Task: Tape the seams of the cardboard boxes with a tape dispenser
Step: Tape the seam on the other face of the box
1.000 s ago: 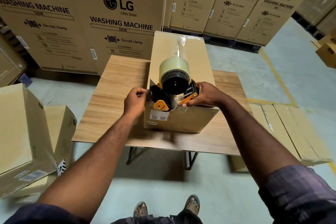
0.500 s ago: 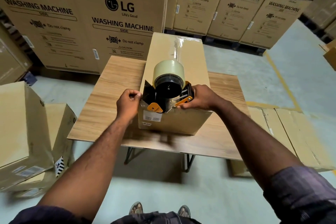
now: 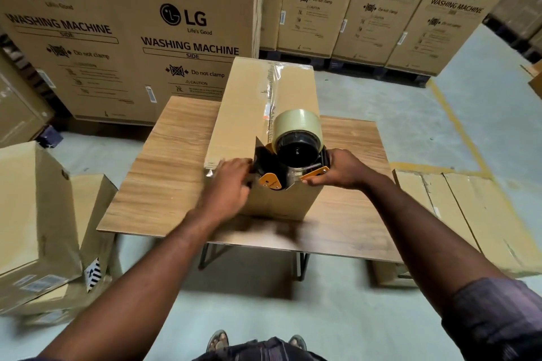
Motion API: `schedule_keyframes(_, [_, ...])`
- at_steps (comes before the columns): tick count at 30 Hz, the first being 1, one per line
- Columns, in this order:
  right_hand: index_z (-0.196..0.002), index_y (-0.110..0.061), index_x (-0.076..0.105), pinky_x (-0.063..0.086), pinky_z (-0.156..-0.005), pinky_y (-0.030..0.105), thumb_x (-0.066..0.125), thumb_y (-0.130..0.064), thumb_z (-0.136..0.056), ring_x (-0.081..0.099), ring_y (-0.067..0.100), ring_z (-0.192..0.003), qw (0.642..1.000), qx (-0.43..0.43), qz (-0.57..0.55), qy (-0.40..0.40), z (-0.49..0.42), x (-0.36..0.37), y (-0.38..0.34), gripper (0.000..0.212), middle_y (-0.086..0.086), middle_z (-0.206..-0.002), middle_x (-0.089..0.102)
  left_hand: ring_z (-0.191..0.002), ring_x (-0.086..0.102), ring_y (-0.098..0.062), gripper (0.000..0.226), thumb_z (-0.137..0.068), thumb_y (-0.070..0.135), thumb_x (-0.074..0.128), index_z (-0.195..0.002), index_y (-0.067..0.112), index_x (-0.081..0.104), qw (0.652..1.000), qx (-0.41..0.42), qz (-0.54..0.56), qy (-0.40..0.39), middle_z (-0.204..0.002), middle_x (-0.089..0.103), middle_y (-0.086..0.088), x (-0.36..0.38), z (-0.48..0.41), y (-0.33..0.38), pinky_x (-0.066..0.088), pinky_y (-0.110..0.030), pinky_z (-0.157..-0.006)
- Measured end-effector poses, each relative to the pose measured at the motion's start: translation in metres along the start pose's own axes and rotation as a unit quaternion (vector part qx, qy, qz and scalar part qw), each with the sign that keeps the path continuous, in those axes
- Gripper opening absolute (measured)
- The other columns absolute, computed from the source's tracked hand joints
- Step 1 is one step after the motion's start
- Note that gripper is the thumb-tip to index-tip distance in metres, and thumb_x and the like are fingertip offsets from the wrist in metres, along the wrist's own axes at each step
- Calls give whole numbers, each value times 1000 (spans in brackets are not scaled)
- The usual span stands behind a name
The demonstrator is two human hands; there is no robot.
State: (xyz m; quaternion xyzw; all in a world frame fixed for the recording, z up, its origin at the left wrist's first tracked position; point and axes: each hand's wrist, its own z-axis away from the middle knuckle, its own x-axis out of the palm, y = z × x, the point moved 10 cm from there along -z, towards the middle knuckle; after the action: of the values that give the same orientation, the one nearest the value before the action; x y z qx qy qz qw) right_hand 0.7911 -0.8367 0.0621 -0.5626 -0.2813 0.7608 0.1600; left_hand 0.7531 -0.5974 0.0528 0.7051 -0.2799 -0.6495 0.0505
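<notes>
The tape dispenser (image 3: 293,167) sat at the near end of the top seam of the box (image 3: 249,114), which stood on the counter (image 3: 164,184). Rigid and light, I judged — best taken by its handle, clear of the cutter. My right grip (image 3: 343,173) was curled round its right side. My left grip (image 3: 228,184), blurred, lay at the box's near corner beside the dispenser — whether it held anything I couldn't tell.

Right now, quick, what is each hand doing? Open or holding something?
Left hand: blurred at the box edge, cannot tell.
Right hand: holding the tape dispenser.
</notes>
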Motion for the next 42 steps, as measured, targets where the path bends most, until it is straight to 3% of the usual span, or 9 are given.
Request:
schedule_keyframes(2, [-92,-30,75,52,-78,25,93,-42,-67,70,5,-88,1000,-2,4,0,0,1,1,32,-10,-88,77,-153,6,-20,51,-98,43,56,-131,5,59,991,10,-110,-75,-166,17,-7,23,9,8,-12,-39,-121])
schedule_keyframes(5, [-93,-30,74,49,-72,21,91,-44,-69,67,0,-86,1000,-14,21,2,1,1,-3,32,-12,-87,76,-140,-14,-6,78,-98,51,53,-156,9,23,991,-13,-113,-67,-167,1,0,21,14,1,-16,-31,-114])
schedule_keyframes(15, [-79,-30,72,43,-60,8,92,-30,-73,63,-13,-67,999,30,-24,24,50,-37,65,21,-25,-67,70,-153,5,-11,80,-94,50,60,-159,32,17,997,7,-71,-38,-166,11,11,27,11,-5,-2,-36,-123])
schedule_keyframes(19, [-82,-28,75,53,-73,26,93,-34,-70,70,2,-80,997,30,-50,43,56,-35,79,22,-13,-78,76,-154,5,-17,76,-97,45,55,-160,23,18,996,-23,-86,-20,-167,12,4,29,8,14,-4,-41,-125])
schedule_keyframes(23, [-87,-27,75,56,-80,33,94,-34,-69,72,9,-85,995,32,-83,44,54,-30,85,27,-9,-83,77,-150,-7,-11,77,-100,40,52,-159,18,8,992,56,-83,-83,-167,2,-1,59,0,80,-13,-37,-120])
schedule_keyframes(28, [-81,-27,74,53,-71,22,94,-28,-70,69,1,-76,991,35,-120,58,60,-28,89,24,-13,-78,76,-154,-2,-18,40,-99,44,53,-126,16,62,988,48,-124,-83,-166,7,-1,72,-9,107,-16,-38,-117])
schedule_keyframes(33, [-85,-21,75,53,-71,25,93,-26,-71,71,6,-77,982,50,-155,93,70,-20,111,24,-5,-80,77,-153,4,-9,78,-97,35,57,-159,27,10,997,32,-53,-51,-166,7,11,70,-6,92,-8,-32,-121])
schedule_keyframes(38, [-87,-21,72,43,-52,11,92,-21,-75,64,-4,-61,977,84,-177,86,91,-24,143,23,-10,-70,73,-153,7,-10,76,-97,38,57,-160,28,14,997,23,-57,-45,-166,12,10,73,-6,93,-8,-34,-122])
schedule_keyframes(42, [-83,-23,75,50,-66,15,93,-24,-73,68,-1,-72,983,80,-151,71,85,-21,141,21,-8,-77,76,-154,10,-20,76,-97,45,54,-159,21,18,993,2,-110,-32,-167,14,0,77,-10,113,-5,-49,-123])
